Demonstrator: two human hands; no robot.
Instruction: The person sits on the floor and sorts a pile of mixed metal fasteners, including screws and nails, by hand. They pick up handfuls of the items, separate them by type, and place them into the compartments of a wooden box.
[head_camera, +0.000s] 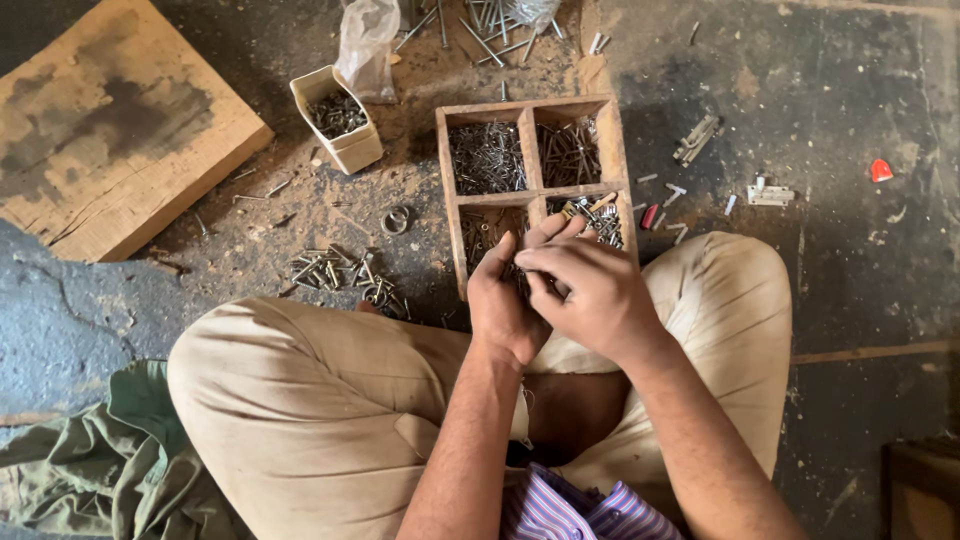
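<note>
Head view: my left hand (505, 300) and right hand (590, 290) meet over the wooden tray (532, 150), fingers pinched together on small nails I can barely see, close above the six o'clock compartments so strays drop back in. Cardboard box (340, 120) sits at ten o'clock.

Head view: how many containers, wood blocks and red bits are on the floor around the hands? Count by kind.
Wooden divided tray: 1
Small open cardboard box of screws: 1
Plastic bags: 2, one cut off by the top edge
Wood block: 1
Red bits: 2
Total: 7
</note>
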